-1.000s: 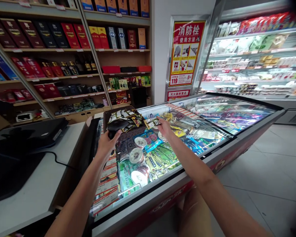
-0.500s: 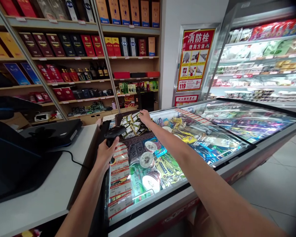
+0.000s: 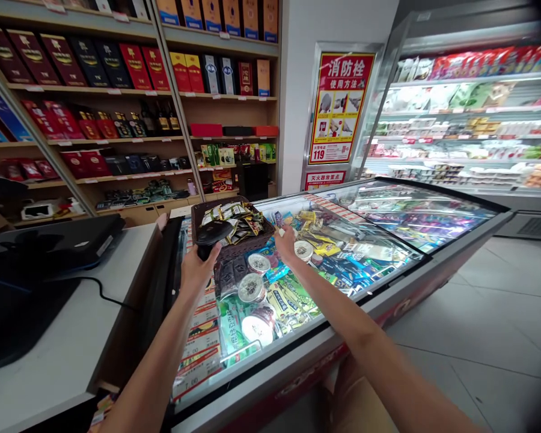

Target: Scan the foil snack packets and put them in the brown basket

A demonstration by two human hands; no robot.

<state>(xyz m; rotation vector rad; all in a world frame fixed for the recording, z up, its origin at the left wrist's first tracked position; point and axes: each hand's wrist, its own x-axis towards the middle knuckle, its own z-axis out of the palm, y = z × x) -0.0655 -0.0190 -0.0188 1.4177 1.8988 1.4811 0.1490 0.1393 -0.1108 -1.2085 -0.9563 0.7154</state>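
My left hand grips a black handheld barcode scanner by its handle, with the scanner's head over the near left part of a dark brown basket. Small shiny packets in gold, black and white lie heaped in that basket. The basket rests on the glass top of a chest freezer. Just right of the basket, my right hand is above the glass with its fingers drawn together. A small pale bit shows at the fingertips, too small to name.
Under the glass lie round ice-cream tubs and many wrapped ices. Price labels line the freezer's left end. A white counter with black equipment and a cable stands left. Shelves of boxed bottles rise behind; a lit fridge is at right.
My right hand has moved from the packets at the basket's far side to the right of the basket, nearer me. The scanner stays by the basket. The view has shifted right.
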